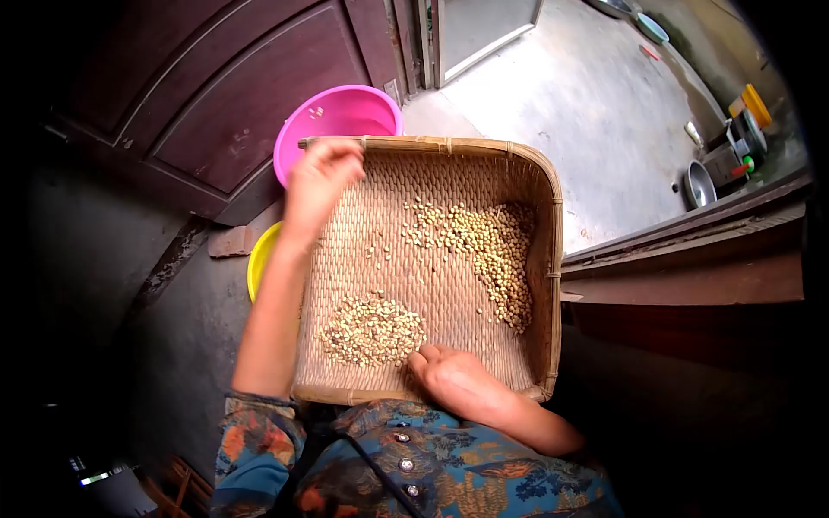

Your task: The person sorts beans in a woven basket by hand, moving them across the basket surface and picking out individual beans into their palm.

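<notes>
A square woven bamboo tray (449, 293) with a raised rim lies in front of my body. My left hand (321, 181) is over its far left corner, beside the pink basin; the fingers are loosely bent and apart, slightly blurred, and I see nothing in them. A few pale beans (317, 112) show against the basin's inside. Low in the tray, my right hand (449, 373) has its fingers curled together at the edge of a small bean pile (371, 332); whatever they pinch is hidden. A larger heap of yellowish beans (496, 250) rests along the right wall.
The pink basin (367, 108) stands past the tray's far left corner. Part of a yellow basin (261, 259) shows left of my left forearm, near a brick (231, 242). A dark red door (250, 104) is at left. Bowls (698, 185) and other items lie on the floor beyond the doorway.
</notes>
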### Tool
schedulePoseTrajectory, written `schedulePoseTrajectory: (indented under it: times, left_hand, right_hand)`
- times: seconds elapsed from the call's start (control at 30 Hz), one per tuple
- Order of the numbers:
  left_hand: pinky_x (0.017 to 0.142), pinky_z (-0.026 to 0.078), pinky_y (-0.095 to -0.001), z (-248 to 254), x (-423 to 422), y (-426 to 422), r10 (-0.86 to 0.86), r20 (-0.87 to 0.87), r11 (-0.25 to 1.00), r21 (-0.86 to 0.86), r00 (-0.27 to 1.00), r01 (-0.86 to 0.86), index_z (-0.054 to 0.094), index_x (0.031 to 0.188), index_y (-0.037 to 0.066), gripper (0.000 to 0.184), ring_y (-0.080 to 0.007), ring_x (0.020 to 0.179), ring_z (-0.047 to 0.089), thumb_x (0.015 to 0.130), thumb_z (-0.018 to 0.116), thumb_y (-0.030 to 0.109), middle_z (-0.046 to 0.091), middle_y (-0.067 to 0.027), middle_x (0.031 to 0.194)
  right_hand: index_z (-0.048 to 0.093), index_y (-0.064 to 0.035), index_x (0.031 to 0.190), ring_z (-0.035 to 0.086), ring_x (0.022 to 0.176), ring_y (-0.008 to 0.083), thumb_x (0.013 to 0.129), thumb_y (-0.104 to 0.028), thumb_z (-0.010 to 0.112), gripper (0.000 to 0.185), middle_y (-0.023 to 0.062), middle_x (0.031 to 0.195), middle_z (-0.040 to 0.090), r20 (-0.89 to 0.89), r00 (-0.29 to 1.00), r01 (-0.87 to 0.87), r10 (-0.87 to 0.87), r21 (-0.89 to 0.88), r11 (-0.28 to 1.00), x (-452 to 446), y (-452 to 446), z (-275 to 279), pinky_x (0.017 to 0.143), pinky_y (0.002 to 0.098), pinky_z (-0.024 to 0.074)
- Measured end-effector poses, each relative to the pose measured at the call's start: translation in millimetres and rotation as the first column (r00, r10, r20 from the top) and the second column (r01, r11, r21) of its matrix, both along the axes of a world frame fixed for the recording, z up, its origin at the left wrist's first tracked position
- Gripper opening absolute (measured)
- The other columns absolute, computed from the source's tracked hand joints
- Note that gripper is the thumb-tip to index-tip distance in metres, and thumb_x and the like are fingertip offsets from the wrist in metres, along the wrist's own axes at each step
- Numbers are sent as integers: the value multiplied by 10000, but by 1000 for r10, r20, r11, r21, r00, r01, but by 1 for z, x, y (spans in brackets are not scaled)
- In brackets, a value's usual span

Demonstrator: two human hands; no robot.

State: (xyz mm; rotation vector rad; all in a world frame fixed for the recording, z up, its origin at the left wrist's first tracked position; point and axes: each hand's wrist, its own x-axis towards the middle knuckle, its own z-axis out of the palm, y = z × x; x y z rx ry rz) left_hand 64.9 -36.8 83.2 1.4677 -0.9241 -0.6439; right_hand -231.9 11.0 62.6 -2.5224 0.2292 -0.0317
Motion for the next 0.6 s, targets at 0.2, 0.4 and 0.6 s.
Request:
schedulePoseTrajectory:
  times: [0.2,0.4,0.6]
  left_hand:
    - [683,505,-268,-59,-46,14,-123,253,943,331,960,34,641,952,-10,136,-135,715,596,823,599,-22,640,-81,849]
    - [671,489,-270,-76,-46,-2,-125,506,962,274,853,-21,626,968,-21,180,-156,704,573,789,648,-28,589,-94,833]
    - [687,485,-326,-87,-47,-13,-165,577,944,327,800,-42,608,883,-14,123,-229,738,588,786,675,20,574,-132,833]
  right_hand:
    - [520,-10,864,599,756,261,738,-69,533,140,116,799,560,-8,1000,-24,24,-64,998,-1,-4,-2,634,345,519]
    - [541,-27,819,586,722,218,710,-84,547,124,82,749,556,-5,1000,-30,30,-156,987,-2,-6,-3,619,302,504]
    - [546,-25,795,570,695,196,671,-89,558,140,66,719,548,5,1000,-24,25,-194,981,-3,-8,-6,600,283,492]
